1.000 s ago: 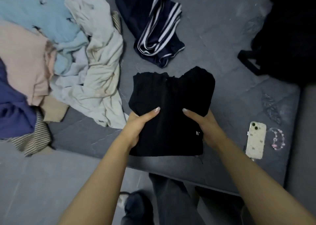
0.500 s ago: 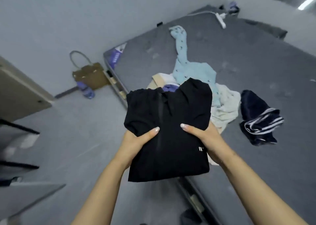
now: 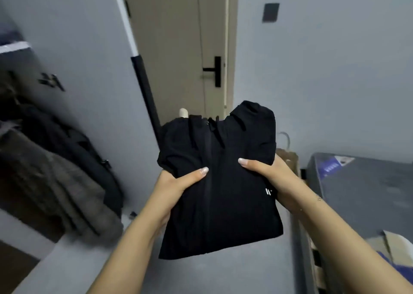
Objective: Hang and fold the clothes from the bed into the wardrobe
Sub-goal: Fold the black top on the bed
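A folded black zip jacket [image 3: 225, 195] with a small white logo is held up in the air in front of me. My left hand [image 3: 176, 183] grips its left edge, thumb on top and fingers hidden underneath. My right hand [image 3: 270, 177] grips the right edge the same way. The open wardrobe [image 3: 33, 150] is at the left, with dark and olive garments hanging inside [image 3: 58, 173]. A corner of the grey bed [image 3: 366, 188] shows at the right.
The white wardrobe door [image 3: 93, 70] stands open just left of the jacket. A beige room door with a black handle [image 3: 215, 71] is straight ahead. A brown paper bag [image 3: 288, 159] stands by the bed corner. Grey floor [image 3: 223, 276] lies below.
I have turned left, away from the bed with its pile of clothes, toward the wardrobe and door. Both hands keep the same grip on the folded black jacket, lifted off the bed.
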The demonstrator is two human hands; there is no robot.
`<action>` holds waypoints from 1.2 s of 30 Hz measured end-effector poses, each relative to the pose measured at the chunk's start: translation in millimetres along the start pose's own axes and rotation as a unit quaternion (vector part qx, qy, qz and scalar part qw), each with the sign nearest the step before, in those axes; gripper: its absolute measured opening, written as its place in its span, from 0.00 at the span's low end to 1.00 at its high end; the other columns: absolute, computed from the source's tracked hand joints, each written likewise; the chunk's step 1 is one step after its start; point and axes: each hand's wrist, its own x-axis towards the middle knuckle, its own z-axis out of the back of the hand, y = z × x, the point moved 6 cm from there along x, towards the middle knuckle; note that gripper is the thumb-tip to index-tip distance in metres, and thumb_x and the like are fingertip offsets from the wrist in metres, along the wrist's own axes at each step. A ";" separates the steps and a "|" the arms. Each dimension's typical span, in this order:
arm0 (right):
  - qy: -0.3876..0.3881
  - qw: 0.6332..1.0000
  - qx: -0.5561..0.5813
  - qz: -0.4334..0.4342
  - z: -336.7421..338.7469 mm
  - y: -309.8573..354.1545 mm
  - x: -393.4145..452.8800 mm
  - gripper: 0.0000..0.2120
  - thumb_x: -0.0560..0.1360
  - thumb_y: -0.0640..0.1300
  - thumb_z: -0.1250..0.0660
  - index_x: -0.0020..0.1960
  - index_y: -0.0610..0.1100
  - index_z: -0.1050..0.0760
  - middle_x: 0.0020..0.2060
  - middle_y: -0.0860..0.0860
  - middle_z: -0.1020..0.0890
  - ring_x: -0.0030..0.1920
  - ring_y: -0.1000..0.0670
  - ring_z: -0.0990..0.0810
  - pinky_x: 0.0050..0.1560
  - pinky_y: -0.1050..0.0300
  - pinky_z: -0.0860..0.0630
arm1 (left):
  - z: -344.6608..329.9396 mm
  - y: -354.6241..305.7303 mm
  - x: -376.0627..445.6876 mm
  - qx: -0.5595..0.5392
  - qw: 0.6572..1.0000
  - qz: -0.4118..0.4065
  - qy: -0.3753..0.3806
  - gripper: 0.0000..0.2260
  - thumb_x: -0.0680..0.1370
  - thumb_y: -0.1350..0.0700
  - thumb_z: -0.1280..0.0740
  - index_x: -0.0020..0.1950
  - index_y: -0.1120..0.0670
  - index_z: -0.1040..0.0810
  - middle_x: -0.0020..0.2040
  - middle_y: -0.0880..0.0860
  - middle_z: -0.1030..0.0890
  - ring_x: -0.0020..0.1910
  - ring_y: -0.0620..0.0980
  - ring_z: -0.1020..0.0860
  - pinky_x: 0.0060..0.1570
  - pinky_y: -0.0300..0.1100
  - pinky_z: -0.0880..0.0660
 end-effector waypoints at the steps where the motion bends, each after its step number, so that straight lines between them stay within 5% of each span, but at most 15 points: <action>1: 0.039 0.999 -0.005 0.001 -22.0 10.2 21.1 0.28 0.68 0.48 0.23 0.66 0.48 0.27 0.57 0.52 0.17 0.57 0.49 0.18 0.49 0.60 0.20 | 22.0 -10.9 3.3 -0.007 1.000 -0.003 -0.023 0.28 0.63 0.48 0.19 0.62 0.47 0.21 0.57 0.48 0.16 0.54 0.48 0.17 0.47 0.38 0.20; 7: 0.283 0.959 -0.019 0.021 -157.1 55.9 127.6 0.33 0.65 0.47 0.21 0.67 0.49 0.30 0.58 0.52 0.18 0.58 0.50 0.18 0.50 0.62 0.21 | 139.0 -80.9 -0.5 -0.020 0.977 -0.030 -0.208 0.25 0.61 0.50 0.19 0.57 0.49 0.17 0.56 0.51 0.16 0.54 0.52 0.17 0.48 0.44 0.20; 11: 0.362 0.932 -0.003 0.033 -226.2 87.9 169.7 0.31 0.64 0.45 0.21 0.64 0.49 0.27 0.55 0.52 0.16 0.55 0.51 0.17 0.47 0.64 0.20 | 178.3 -125.1 -17.7 -0.023 0.953 -0.057 -0.298 0.17 0.62 0.53 0.19 0.49 0.43 0.15 0.52 0.49 0.15 0.51 0.51 0.16 0.44 0.43 0.18; 15: 0.446 0.894 0.010 0.050 -307.9 136.4 203.7 0.26 0.66 0.43 0.22 0.62 0.48 0.25 0.54 0.51 0.15 0.53 0.50 0.16 0.45 0.62 0.20 | 222.2 -183.9 -32.8 -0.015 0.914 -0.092 -0.395 0.26 0.61 0.54 0.19 0.59 0.54 0.18 0.53 0.54 0.15 0.52 0.54 0.16 0.47 0.46 0.20; 19: 0.487 0.870 0.050 0.058 -378.1 179.1 233.0 0.24 0.65 0.43 0.24 0.59 0.48 0.23 0.52 0.50 0.15 0.51 0.49 0.15 0.43 0.61 0.19 | 261.1 -241.0 -34.8 -0.011 0.893 -0.125 -0.433 0.17 0.63 0.56 0.20 0.51 0.54 0.14 0.52 0.56 0.15 0.51 0.56 0.16 0.45 0.46 0.19; 22: 0.499 0.862 0.068 0.059 -434.8 216.3 264.1 0.23 0.64 0.42 0.23 0.57 0.44 0.21 0.50 0.47 0.14 0.50 0.47 0.15 0.41 0.59 0.19 | 307.5 -289.6 -23.7 -0.010 0.886 -0.118 -0.448 0.18 0.62 0.55 0.21 0.51 0.56 0.14 0.51 0.56 0.15 0.49 0.55 0.15 0.42 0.44 0.19; 25: 0.471 0.876 0.068 0.076 -496.6 262.3 310.8 0.22 0.66 0.41 0.23 0.59 0.39 0.21 0.50 0.45 0.15 0.49 0.47 0.15 0.40 0.58 0.19 | 360.6 -349.9 1.9 0.004 0.893 -0.102 -0.439 0.04 0.71 0.57 0.26 0.43 0.53 0.12 0.47 0.53 0.14 0.43 0.50 0.15 0.40 0.40 0.19; 27: 0.436 0.894 0.051 0.090 -537.0 291.3 345.2 0.20 0.69 0.42 0.24 0.59 0.38 0.20 0.51 0.44 0.15 0.49 0.47 0.15 0.41 0.57 0.18 | 402.5 -387.0 22.4 0.022 0.892 -0.107 -0.440 0.08 0.75 0.57 0.29 0.38 0.52 0.12 0.43 0.51 0.14 0.38 0.48 0.15 0.36 0.39 0.20; 33: 0.405 0.895 -0.165 0.092 -652.2 338.0 427.6 0.26 0.73 0.52 0.28 0.66 0.40 0.25 0.57 0.46 0.18 0.51 0.47 0.19 0.53 0.55 0.23 | 523.0 -445.9 73.8 0.037 0.891 -0.040 -0.450 0.06 0.76 0.56 0.30 0.46 0.59 0.19 0.43 0.57 0.17 0.44 0.56 0.20 0.47 0.47 0.24; 36: 0.338 0.903 -0.243 0.109 -687.9 335.7 468.6 0.31 0.71 0.52 0.25 0.68 0.37 0.29 0.62 0.42 0.22 0.44 0.46 0.21 0.47 0.52 0.24 | 574.8 -429.1 98.9 0.006 0.892 0.003 -0.452 0.07 0.78 0.57 0.31 0.45 0.61 0.21 0.44 0.58 0.18 0.43 0.57 0.22 0.53 0.49 0.26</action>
